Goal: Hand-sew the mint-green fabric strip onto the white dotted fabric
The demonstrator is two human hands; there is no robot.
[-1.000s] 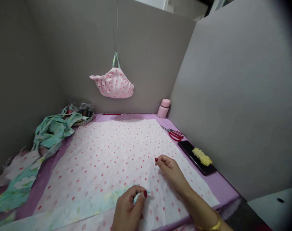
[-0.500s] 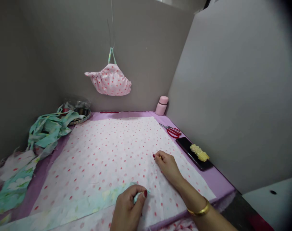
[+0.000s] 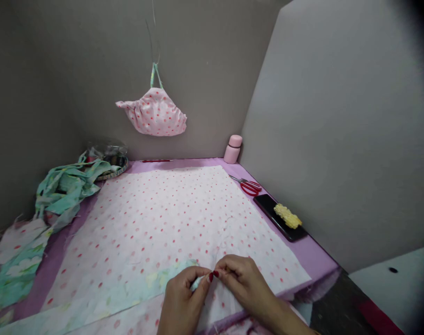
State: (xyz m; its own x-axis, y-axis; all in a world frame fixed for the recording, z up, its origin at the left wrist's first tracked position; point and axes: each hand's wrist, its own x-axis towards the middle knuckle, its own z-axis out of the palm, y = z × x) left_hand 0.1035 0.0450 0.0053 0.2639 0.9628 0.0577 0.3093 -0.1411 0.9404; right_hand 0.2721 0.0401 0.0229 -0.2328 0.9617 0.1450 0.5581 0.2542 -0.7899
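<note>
Pale cotton fabric with red dots (image 3: 163, 209) lies spread across the table. Along its near side runs a mint-green floral fabric strip (image 3: 128, 293). My left hand (image 3: 184, 298) pinches the strip's right end between thumb and fingers. Fingertips of my right hand (image 3: 245, 286) are pinched together and meet the left thumb at the strip's end. Whatever the right fingers hold, if anything, is too small to make out; a needle or thread does not show clearly.
Red-handled scissors (image 3: 248, 186), a black phone (image 3: 278, 216) with a yellow scrunched piece on it, and a pink bottle (image 3: 232, 150) line the right side. Green fabric strips (image 3: 65, 186) heap at left beside a basket (image 3: 114, 173). A dotted cloth piece (image 3: 158, 114) hangs above.
My right hand has come down and left from above the dotted fabric to my left hand's fingertips. The left hand keeps its pinch on the strip. The view has shifted slightly.
</note>
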